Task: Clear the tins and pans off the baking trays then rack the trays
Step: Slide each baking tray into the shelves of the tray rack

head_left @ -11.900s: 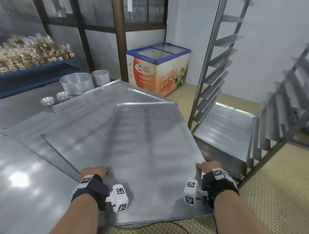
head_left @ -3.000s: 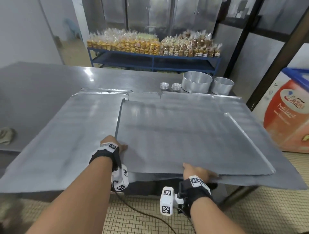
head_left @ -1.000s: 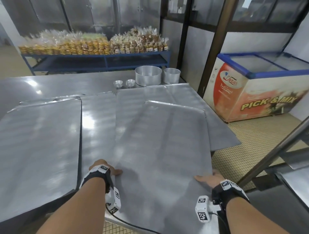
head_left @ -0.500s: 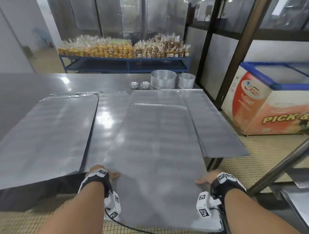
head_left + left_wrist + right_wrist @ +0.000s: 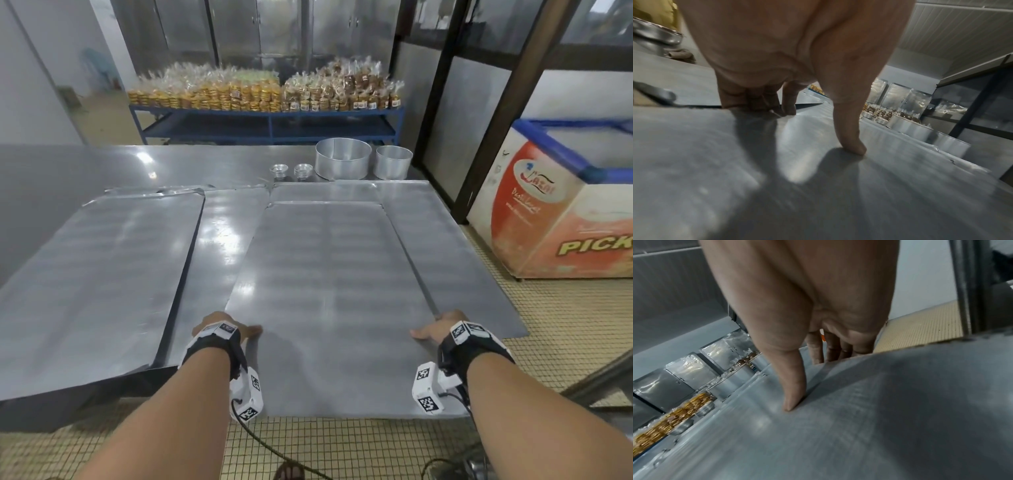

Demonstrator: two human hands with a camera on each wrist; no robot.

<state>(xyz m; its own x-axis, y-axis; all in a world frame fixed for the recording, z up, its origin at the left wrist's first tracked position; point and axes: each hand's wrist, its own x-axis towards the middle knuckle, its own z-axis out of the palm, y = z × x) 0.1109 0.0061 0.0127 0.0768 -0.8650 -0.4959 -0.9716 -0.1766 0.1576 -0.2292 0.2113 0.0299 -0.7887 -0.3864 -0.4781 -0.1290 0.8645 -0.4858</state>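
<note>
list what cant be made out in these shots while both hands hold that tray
- Left hand fingers: the tray edge hides them in the head view; the left wrist view shows only the thumb on top.
- Right hand fingertips: they go under the tray edge in the right wrist view.
- Trays lying beneath: the held tray covers them, so no count.
- Small tins: too small in the head view to count the stacks.
- Rack: outside every view.

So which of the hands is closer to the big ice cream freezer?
Right. The right hand grips the tray's edge on the freezer's side; the left hand grips the opposite edge.
</note>
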